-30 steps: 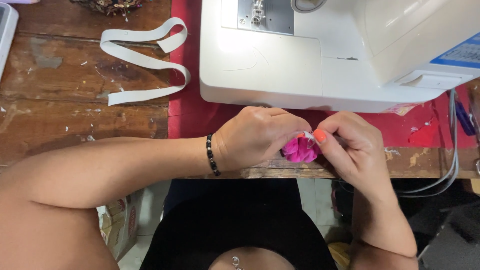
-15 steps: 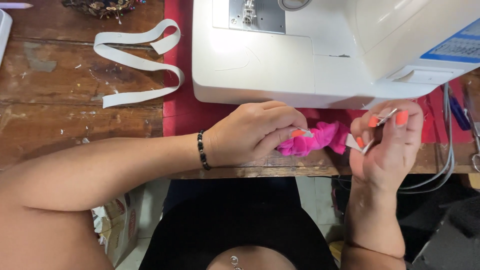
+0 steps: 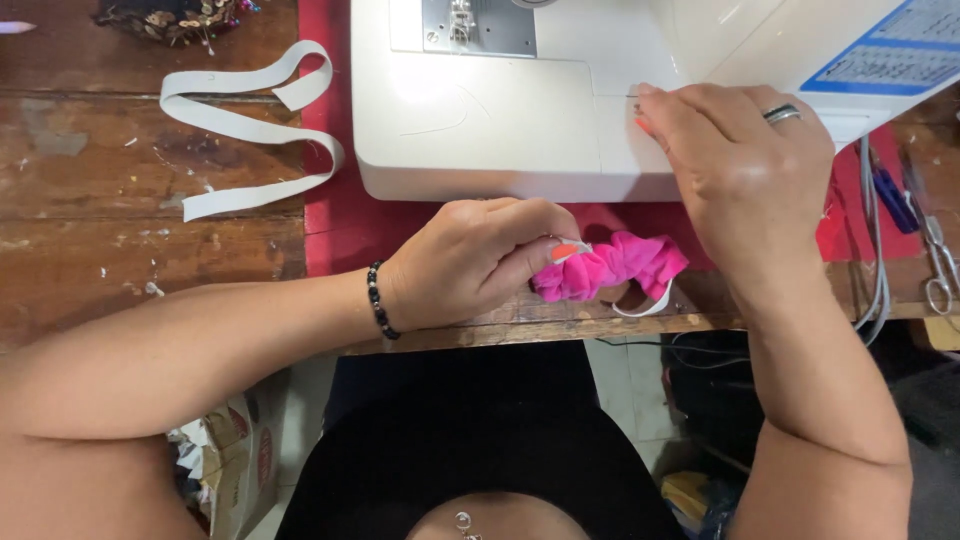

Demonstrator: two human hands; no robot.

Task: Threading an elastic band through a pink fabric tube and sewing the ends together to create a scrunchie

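My left hand rests at the front edge of the table and pinches a gathered pink fabric band between thumb and fingers. A loop of white elastic pokes out of the band's right end. My right hand is raised onto the bed of the white sewing machine, fingers curled, orange-nailed tips pressed down on the bed. Whatever lies under those fingertips is hidden. A ring sits on one finger, and a black bead bracelet on my left wrist.
A long white elastic strip lies looped on the worn wooden table to the left. A red mat lies under the machine. Scissors, a blue-handled tool and grey cables are at the right edge.
My right hand left the pink band, carrying a small metal pin, and rose up onto the sewing machine bed. My left hand kept hold of the band, which now lies stretched to the right.
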